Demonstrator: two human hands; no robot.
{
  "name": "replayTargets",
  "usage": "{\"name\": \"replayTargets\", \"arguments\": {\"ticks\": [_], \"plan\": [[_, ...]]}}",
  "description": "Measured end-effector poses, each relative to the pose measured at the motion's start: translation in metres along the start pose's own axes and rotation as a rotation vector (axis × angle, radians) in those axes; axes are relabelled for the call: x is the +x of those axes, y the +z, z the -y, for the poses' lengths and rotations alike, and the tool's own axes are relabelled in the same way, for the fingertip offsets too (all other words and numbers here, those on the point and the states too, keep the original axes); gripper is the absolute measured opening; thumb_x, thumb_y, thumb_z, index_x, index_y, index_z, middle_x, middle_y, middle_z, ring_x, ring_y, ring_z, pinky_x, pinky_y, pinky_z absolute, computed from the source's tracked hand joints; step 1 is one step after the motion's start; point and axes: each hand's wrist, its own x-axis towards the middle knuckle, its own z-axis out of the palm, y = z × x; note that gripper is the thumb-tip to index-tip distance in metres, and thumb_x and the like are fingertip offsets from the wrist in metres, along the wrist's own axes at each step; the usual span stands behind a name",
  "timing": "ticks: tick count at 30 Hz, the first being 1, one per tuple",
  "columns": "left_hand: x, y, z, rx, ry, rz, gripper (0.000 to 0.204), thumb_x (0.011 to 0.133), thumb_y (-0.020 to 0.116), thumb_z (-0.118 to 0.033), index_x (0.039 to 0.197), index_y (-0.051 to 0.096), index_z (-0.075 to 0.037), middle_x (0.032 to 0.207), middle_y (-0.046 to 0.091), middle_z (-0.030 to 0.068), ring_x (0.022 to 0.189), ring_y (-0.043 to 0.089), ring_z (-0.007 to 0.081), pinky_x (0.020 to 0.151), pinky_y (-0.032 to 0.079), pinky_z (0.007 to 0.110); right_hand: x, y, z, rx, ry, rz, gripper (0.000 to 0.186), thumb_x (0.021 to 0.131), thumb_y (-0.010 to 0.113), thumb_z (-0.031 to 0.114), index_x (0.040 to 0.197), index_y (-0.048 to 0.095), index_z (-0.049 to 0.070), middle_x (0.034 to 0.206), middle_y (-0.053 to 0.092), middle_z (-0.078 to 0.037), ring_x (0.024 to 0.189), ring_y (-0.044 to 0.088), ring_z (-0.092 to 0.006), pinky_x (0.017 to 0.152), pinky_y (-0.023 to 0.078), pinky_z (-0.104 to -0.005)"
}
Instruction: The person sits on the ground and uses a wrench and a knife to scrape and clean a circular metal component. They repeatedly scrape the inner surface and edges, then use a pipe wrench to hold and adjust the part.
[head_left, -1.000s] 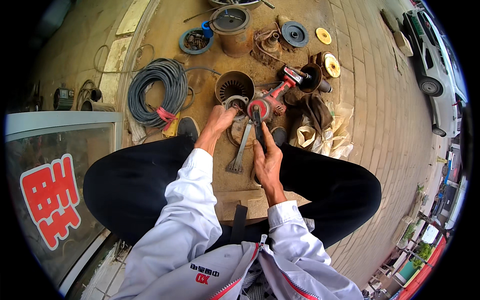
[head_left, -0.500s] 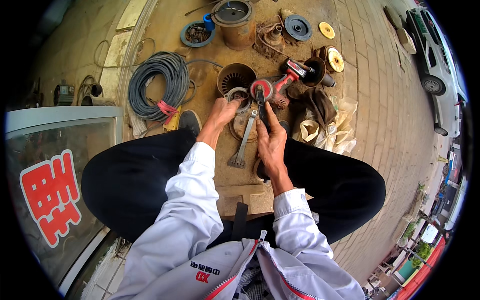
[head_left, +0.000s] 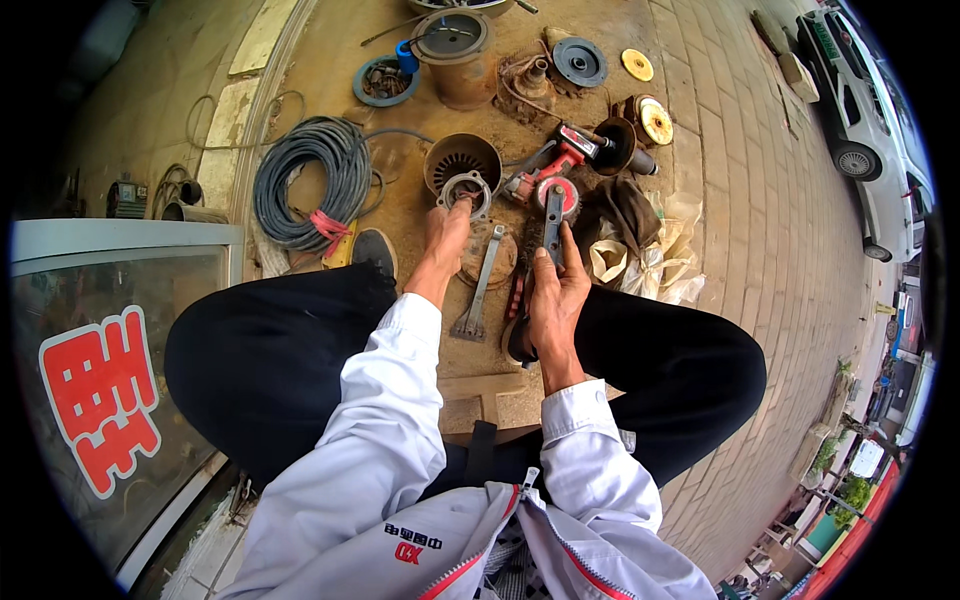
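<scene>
My left hand (head_left: pixel 446 240) grips a round grey metal housing part (head_left: pixel 478 183) with a hollow middle; its fingertips reach into the ring. The part sits at the near rim of a rusty slotted metal cylinder (head_left: pixel 461 150). My right hand (head_left: pixel 558 305) is closed around a dark flat bar-shaped tool (head_left: pixel 553 238) with a red round head, held upright to the right. A red cordless power tool (head_left: pixel 570 150) with a battery lies just beyond that head. Between my hands, a metal scraper (head_left: pixel 483 285) with a splayed end lies across a rusty disc (head_left: pixel 500 255).
A coil of grey hose (head_left: pixel 318 170) lies at left, near a glass door (head_left: pixel 150 260). Farther off stand a blue bowl of small parts (head_left: pixel 385 92) and a rusty cylindrical casing (head_left: pixel 465 80). White bags (head_left: pixel 665 245) lie at right. A white car (head_left: pixel 860 110) is parked beyond the paving.
My right hand has moved the red-headed bar tool to the right, away from the housing part. My left hand keeps its grip on that part, with little shift.
</scene>
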Motion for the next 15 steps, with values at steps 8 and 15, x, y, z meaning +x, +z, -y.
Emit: {"name": "replayTargets", "arguments": {"ticks": [8,15], "plan": [[-0.011,0.019,-0.009,-0.277,-0.118,-0.026,0.040,0.095,0.065,-0.042,0.075,0.043,-0.014,0.059,0.039,-0.0031,0.040,0.032,0.0083,0.037,0.019,0.028,-0.016,0.008,-0.035,-0.143,-0.085,0.089,0.053,0.100,0.059,0.004,0.152,0.047,0.001,0.108,0.064,-0.002,0.083,0.055,-0.0072,0.073,0.046,-0.0235],[-0.010,0.012,-0.004,-0.254,-0.119,0.031,0.036,0.093,0.067,-0.042,0.078,0.048,-0.015,0.059,0.039,-0.0034,0.041,0.032,0.0087,0.037,0.019,0.029,-0.012,0.015,-0.047,-0.327,-0.255,0.089,0.052,0.100,0.059,0.001,0.151,0.048,0.002,0.080,0.056,0.004,0.065,0.044,-0.0030,0.056,0.038,-0.0209]]}}
